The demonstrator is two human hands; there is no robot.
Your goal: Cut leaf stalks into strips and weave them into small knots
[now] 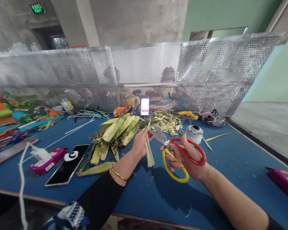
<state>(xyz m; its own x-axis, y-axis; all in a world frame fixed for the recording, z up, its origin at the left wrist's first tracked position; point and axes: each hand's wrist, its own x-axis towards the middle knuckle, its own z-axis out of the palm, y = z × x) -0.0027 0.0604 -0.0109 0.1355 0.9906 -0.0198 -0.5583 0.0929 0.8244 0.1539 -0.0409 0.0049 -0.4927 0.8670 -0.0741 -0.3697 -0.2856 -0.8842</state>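
My left hand (141,142) is closed around a small bundle of pale husk strips (149,151), whose lower ends hang below the fingers. In my right hand (182,156) is a pair of scissors (166,142) with one red and one yellow handle loop. Their blades are apart and point up and left, near the top of the bundle. Left of my left hand lies a heap of corn husks (121,129), green and pale yellow. Beyond both hands spreads a pile of cut husk scraps (166,121). A ball of light grey string (194,133) stands right of the scissors.
A phone (67,166) and a magenta power strip (48,159) with a white plug and cable lie at left. Colourful craft materials (12,118) cover the far left. A yellow glue gun (188,114) lies behind the string. A perforated metal screen (144,64) borders the back.
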